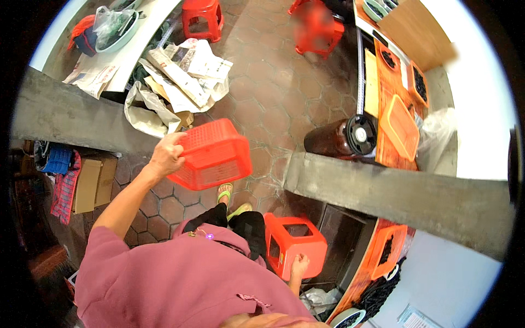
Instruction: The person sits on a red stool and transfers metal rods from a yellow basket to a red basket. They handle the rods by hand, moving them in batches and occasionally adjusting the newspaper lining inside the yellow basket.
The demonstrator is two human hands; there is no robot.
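Observation:
My left hand (165, 157) is closed around the rim of a red plastic basket (219, 153) with slotted sides. The basket hangs tilted above the tiled floor, in front of my feet. At my right side, my right hand (298, 267) has its fingers curled against a red plastic stool (311, 249) with openings in its sides. The underside of that grip is hidden. The stool is beside my dark trouser leg.
Grey ledges (394, 197) run on both sides of the passage. Crumpled paper and sacks (186, 76) lie at the far left, near another red stool (202, 21). A dark lidded bin (331, 138) stands ahead right. Orange trays (401, 127) line the right-hand bench.

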